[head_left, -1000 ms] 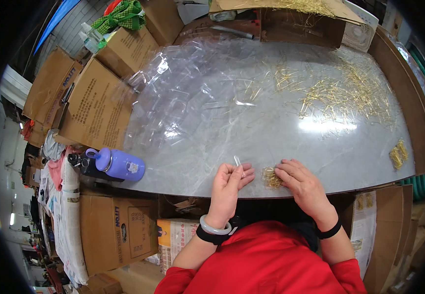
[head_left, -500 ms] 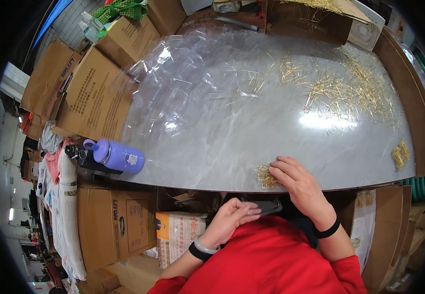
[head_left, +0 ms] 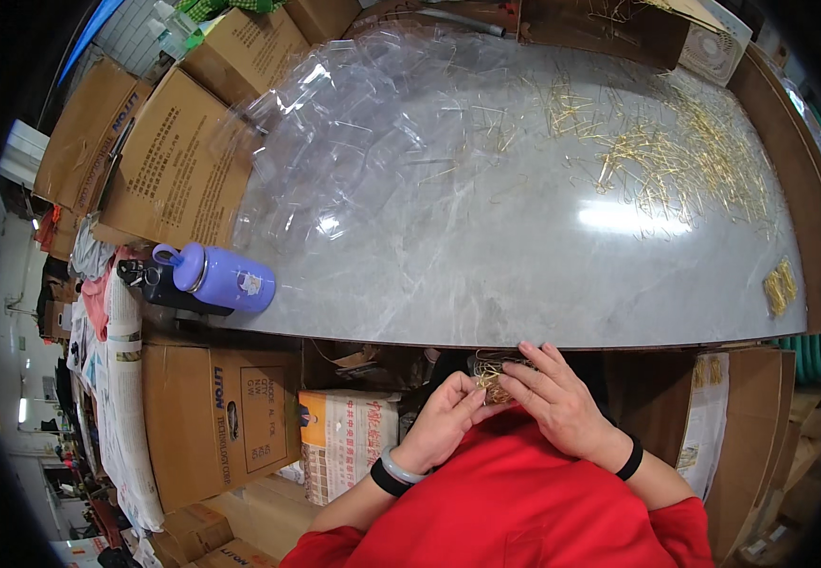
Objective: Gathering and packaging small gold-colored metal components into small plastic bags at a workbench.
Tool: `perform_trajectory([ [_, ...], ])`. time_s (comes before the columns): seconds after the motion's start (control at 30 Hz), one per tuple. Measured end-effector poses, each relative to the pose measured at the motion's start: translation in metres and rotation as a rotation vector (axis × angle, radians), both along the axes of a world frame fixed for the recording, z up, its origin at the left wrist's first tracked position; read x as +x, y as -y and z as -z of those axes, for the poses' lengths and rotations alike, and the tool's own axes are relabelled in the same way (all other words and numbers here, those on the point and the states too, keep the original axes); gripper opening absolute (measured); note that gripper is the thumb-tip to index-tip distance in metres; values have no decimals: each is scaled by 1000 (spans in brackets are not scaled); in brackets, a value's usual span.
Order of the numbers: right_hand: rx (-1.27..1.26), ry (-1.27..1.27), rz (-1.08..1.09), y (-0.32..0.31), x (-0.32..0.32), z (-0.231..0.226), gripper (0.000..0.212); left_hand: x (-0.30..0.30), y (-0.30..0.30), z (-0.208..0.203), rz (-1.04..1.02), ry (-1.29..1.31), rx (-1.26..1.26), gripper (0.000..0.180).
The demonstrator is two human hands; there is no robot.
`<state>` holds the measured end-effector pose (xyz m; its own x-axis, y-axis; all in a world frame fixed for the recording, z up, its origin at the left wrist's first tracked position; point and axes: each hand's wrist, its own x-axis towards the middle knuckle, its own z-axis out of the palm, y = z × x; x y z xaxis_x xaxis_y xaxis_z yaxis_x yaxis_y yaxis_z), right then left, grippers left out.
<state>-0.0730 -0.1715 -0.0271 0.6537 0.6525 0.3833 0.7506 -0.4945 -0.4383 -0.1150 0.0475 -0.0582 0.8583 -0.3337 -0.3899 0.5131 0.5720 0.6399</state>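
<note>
A gold bundle (head_left: 490, 373) is grasped between both hands, just off the bench's (head_left: 382, 293) near edge: its left side is pinched by the left hand (head_left: 445, 407), its right side covered by the right hand (head_left: 554, 396) – fingers partly extended. Loose hooks (head_left: 713, 161) are strewn at far right, clear plastic pieces (head_left: 335, 142) heaped at far left – beside cartons (head_left: 178, 166). A purple bottle (head_left: 231, 277) is seen nearer.

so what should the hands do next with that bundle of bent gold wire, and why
I'd probably press the bundle of bent gold wire together between the left hand and right hand: fingers of both are at it, some ends stick out, and it sits past the near edge of the grey marbled tabletop, where strays could fall.
</note>
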Motion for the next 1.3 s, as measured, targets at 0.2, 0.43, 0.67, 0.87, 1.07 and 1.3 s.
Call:
perform_trajectory([
  [0.2, 258, -119, -51, -4, -7, -2, 45, -8, -9, -33, 93, 8, 104, 8],
  [0.43, 317, 47, 117, -9, 41, -22, 40, 54, 11, -55, -8, 348, 269, 19],
  [0.67, 298, 20, 184, -5, 61, -9, 38, 83, 18, -72, 261, 437, 931, 58],
  [0.87, 204, 4, 123, -3, 66, -18, 39, 72, 23, -67, 133, 915, 1602, 47],
  [1.07, 337, -91, 43, 2, 80, -28, 31, 68, 28, -58, -4, 956, 1605, 41],
  [1.3, 316, -157, 389, 33, 57, -48, 28, 88, 31, -45, -87, 1238, 1456, 55],
])
